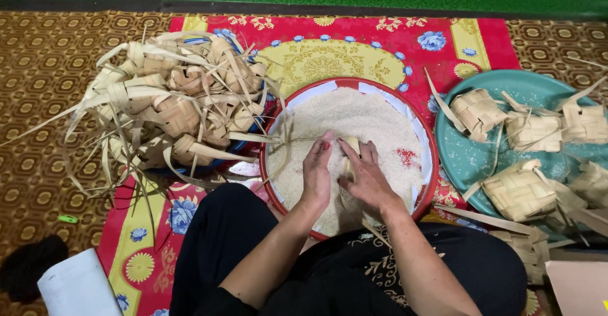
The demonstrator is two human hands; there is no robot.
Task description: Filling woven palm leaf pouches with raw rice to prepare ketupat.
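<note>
A person sits cross-legged on the floor, both hands working over a round red-rimmed basin (430,158) filled with raw white rice (354,126). The left hand (316,173) and the right hand (364,176) meet at the middle of the basin, fingers curled around a small woven palm-leaf pouch (349,146) held just above the rice; only its pale top shows between the fingers. Both hands are closed narrowly on the pouch, the left thumb resting at its upper edge.

To the left of the basin, touching its rim, lies a loose heap of empty woven pouches (177,107) with long leaf strips trailing outward. To the right stands a teal tray (472,161) carrying about 5 plumper woven pouches (519,192), squarish in shape, some overhanging its near edge.

Everything rests on a red and yellow flowered mat (392,37) spread over a brown patterned carpet (38,69). At the near left lie a white sheet (76,287) and a dark cloth (28,265), and a small green object (68,218) sits on the carpet.
</note>
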